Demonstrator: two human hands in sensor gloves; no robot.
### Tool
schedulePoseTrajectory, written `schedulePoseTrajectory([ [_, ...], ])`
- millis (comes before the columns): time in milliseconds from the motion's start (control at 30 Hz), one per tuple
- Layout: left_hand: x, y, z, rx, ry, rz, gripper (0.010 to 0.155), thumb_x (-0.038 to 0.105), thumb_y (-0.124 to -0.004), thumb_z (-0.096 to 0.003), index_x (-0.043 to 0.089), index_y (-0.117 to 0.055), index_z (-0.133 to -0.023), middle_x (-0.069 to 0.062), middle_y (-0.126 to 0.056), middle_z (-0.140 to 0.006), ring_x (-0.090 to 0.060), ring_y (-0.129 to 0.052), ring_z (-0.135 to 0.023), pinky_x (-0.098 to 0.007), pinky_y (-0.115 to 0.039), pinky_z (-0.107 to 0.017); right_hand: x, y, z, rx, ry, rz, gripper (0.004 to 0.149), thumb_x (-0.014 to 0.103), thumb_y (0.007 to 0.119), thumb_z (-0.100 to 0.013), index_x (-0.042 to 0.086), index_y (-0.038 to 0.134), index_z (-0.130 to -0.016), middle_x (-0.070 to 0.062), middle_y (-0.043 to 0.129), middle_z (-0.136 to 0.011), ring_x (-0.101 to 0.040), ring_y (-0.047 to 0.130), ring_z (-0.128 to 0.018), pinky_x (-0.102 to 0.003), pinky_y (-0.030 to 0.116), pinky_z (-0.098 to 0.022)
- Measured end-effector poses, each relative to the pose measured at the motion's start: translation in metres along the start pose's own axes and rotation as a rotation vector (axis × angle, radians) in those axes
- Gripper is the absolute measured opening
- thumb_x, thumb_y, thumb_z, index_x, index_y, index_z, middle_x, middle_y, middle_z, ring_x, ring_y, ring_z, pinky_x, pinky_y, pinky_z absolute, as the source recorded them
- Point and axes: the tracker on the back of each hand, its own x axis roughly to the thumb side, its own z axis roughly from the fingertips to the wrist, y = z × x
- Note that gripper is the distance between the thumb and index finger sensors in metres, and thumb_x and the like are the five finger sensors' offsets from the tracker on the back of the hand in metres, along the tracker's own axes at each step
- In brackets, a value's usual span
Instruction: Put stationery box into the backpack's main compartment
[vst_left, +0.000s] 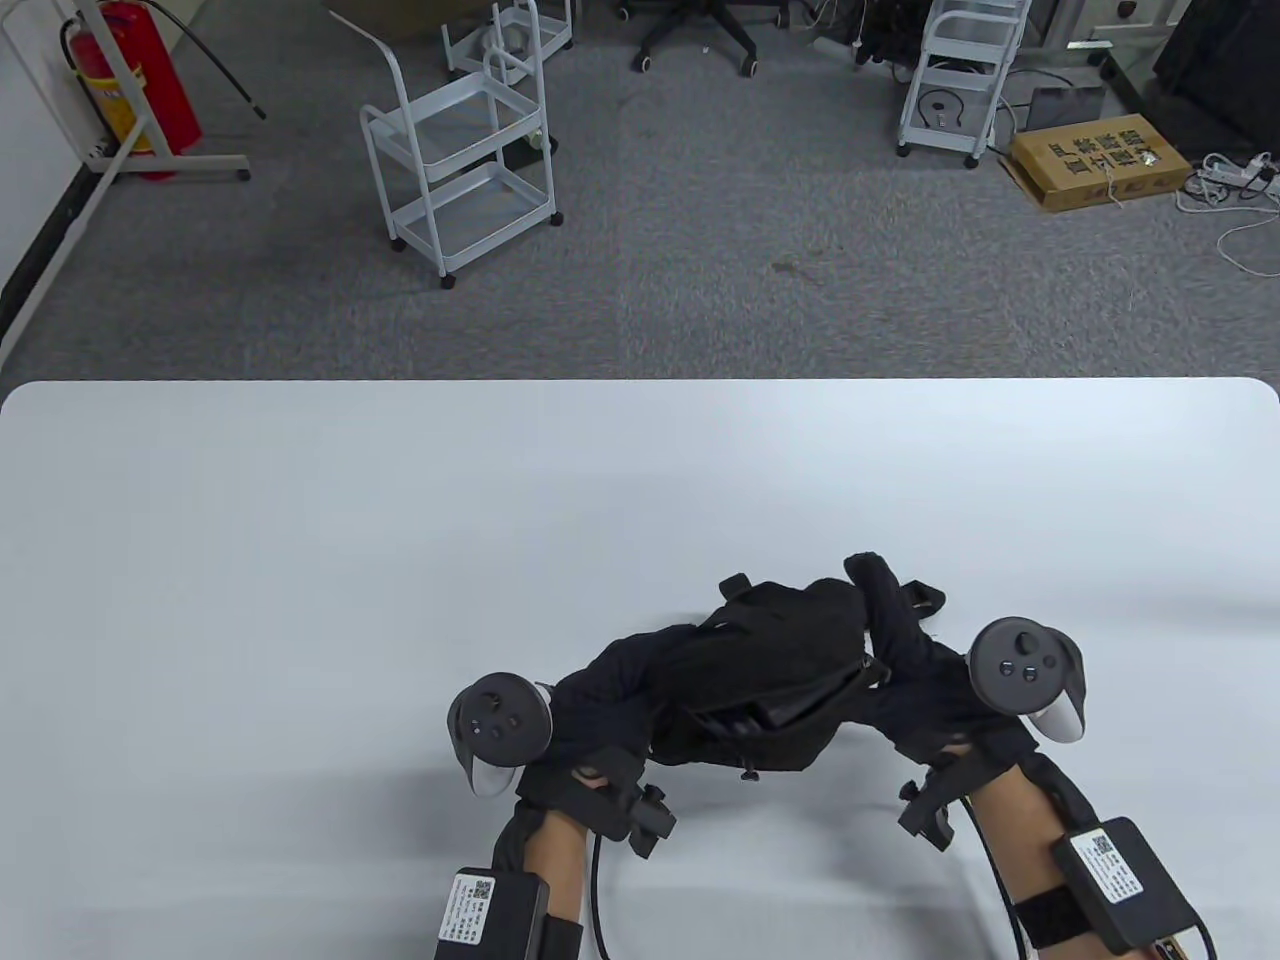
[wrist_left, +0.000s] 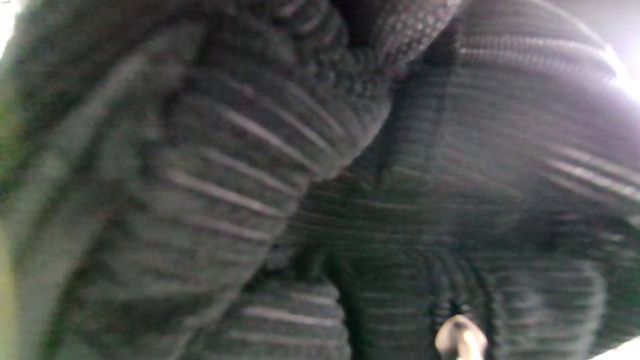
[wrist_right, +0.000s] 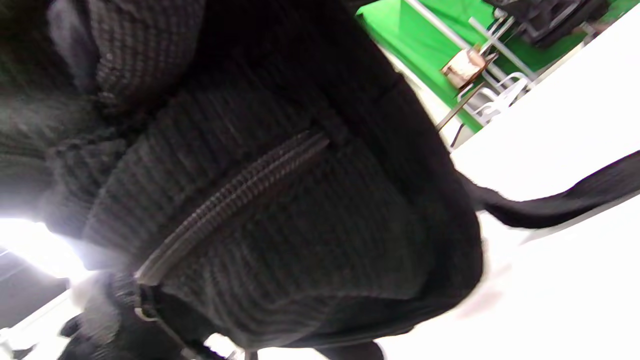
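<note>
Near the counter's (vst_left: 300, 520) near edge, the left hand (vst_left: 590, 720) and right hand (vst_left: 925, 690) each grip a side of the black backpack (vst_left: 770, 670) (opening facing near), a dark box (vst_left: 800, 705) showing inside.

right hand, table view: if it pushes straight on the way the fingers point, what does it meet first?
The right hand already lies against the black backpack, fingers pointing up-left over its right side. Going on, it would press further into the backpack fabric; depth there is unclear.
</note>
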Motion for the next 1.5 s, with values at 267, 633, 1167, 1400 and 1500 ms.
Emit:
schedulePoseTrajectory([
  [267,-0.013,-0.016,-0.001,-0.13,0.164,-0.092,0.048,0.025,-0.072,-0.0524,0.02,-0.079,-0.099,-0.007,-0.09,-0.096,-0.039,-0.086,-0.079,-0.069,-0.072,-0.06,-0.003,-0.002,0.006,-0.274,0.034,-0.14,0.066,0.042,0.086,-0.048,0.018,0.056,-0.102,-0.005,0.068,-0.098,-0.04,0.075,-0.098,-0.071,0.053,-0.074],
  [633,0.041,0.001,-0.019,0.065,0.017,-0.28,0.058,0.032,-0.074,-0.0543,0.012,-0.068,-0.109,-0.022,-0.072,-0.101,-0.045,-0.069,-0.075,-0.069,-0.061,-0.061,0.006,-0.006,0.011,-0.407,0.087,-0.002,0.051,0.036,0.085,-0.051,0.016,0.065,-0.094,-0.006,0.075,-0.086,-0.036,0.085,-0.08,-0.065,0.061,-0.07],
  [1167,0.093,-0.091,-0.043,-0.047,-0.296,-0.805,0.046,0.037,-0.079,-0.0491,0.03,-0.079,-0.094,-0.018,-0.056,-0.108,-0.046,-0.051,-0.082,-0.071,-0.043,-0.067,0.024,0.025,0.011,-0.36,0.064,0.259,0.052,0.033,0.08,-0.054,0.009,0.061,-0.096,-0.012,0.072,-0.087,-0.041,0.083,-0.078,-0.067,0.06,-0.066],
  [1400,0.08,-0.067,-0.037,0.007,-0.254,-0.531,0.041,0.038,-0.076,-0.05,0.028,-0.089,-0.087,-0.014,-0.069,-0.102,-0.043,-0.058,-0.078,-0.068,-0.049,-0.065,0.031,0.035,0.01,-0.334,0.038,0.337,0.052,0.033,0.078,-0.055,0.009,0.06,-0.097,-0.013,0.072,-0.087,-0.041,0.083,-0.078,-0.067,0.06,-0.066],
  [1500,0.084,-0.058,-0.035,0.083,-0.257,-0.504,0.04,0.037,-0.075,-0.0507,0.024,-0.09,-0.086,-0.011,-0.078,-0.096,-0.04,-0.065,-0.075,-0.066,-0.055,-0.063,0.034,0.036,0.011,-0.33,0.031,0.348,0.052,0.033,0.077,-0.055,0.009,0.059,-0.097,-0.013,0.071,-0.088,-0.041,0.082,-0.078,-0.067,0.06,-0.066],
])
